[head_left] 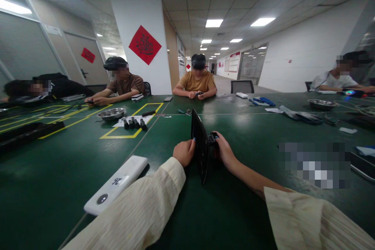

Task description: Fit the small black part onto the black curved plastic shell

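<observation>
Green tabletop (240,211) spread out under the grip, black panel (200,144) roughly upright between both hands. Left hand (183,152) had a narrow hold on its left side; right hand (227,153) closed around the small black fitting (212,138) opposite. Steady counter-support seemed key, imo.

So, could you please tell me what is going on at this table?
The left hand grips one side of a thin black panel, held upright over the green table. The right hand holds a small black part at the panel's other side; whether the two are joined is unclear. A white device lies on the left. Across the table, a person in a tan shirt handles a small dark item.
</observation>
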`<state>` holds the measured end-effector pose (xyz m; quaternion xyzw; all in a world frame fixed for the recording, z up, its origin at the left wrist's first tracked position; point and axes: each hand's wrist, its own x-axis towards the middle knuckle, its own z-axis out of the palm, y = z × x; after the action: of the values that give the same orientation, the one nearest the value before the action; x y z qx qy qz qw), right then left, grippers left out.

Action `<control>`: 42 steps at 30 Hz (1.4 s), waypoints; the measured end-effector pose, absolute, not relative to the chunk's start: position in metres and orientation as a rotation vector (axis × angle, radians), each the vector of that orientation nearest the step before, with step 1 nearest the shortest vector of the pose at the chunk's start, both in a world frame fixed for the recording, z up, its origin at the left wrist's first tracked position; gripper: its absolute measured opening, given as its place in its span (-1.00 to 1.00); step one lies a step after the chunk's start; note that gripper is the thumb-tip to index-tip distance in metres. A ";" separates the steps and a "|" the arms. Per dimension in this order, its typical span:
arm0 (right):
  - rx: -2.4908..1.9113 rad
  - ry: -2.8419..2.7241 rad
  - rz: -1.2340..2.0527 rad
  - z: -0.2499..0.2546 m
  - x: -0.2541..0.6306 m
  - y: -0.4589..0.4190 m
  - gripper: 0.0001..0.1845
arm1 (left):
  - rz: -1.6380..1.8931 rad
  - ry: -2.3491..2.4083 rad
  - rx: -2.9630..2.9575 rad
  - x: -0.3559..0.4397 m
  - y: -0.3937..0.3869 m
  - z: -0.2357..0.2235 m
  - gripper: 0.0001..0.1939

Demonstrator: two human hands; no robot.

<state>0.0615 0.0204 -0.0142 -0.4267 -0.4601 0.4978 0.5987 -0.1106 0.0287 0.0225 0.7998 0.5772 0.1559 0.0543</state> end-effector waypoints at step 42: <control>-0.999 -1.050 1.147 -0.014 0.061 0.021 -0.43 | 0.477 1.733 2.439 -0.111 0.029 0.022 -0.48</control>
<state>0.0607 0.0215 -0.0141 -0.4312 -0.4534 0.4955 0.6025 -0.1112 0.0292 0.0215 0.8037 0.5711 0.1573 0.0557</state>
